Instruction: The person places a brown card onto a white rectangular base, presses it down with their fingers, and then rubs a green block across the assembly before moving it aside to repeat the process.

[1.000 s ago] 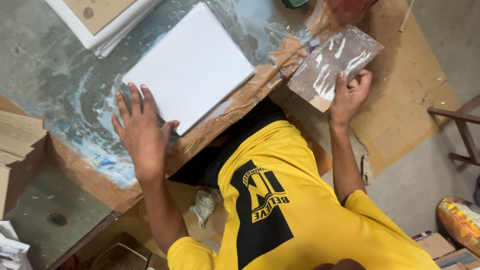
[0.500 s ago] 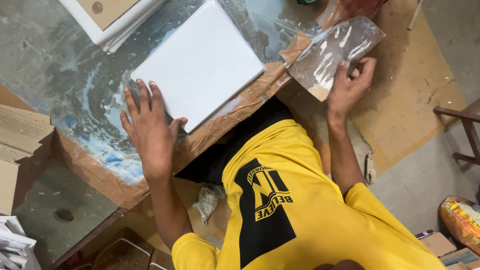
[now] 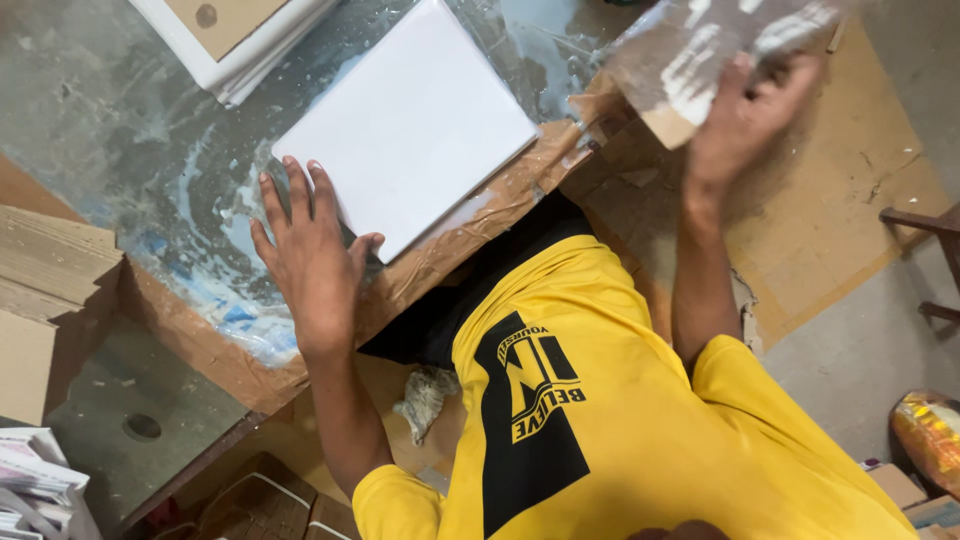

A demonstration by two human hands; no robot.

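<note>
A white rectangular panel (image 3: 415, 125) lies flat on the worn grey table (image 3: 110, 130). My left hand (image 3: 310, 255) rests palm down with fingers spread on the table, its fingertips against the panel's near left corner. My right hand (image 3: 745, 115) is raised at the upper right and grips a clear plastic bag with a cardboard sheet inside (image 3: 690, 50), blurred by motion. I wear a yellow shirt with a black print.
A stack of white panels with a brown card on top (image 3: 235, 35) sits at the table's far edge. Brown cardboard sheets (image 3: 45, 290) lie at the left. Brown tape lines the table's edge (image 3: 470, 235). Boxes and a crumpled rag (image 3: 425, 395) are below.
My right hand has lifted the plastic bag up and toward the table. My left hand has stayed flat beside the white panel.
</note>
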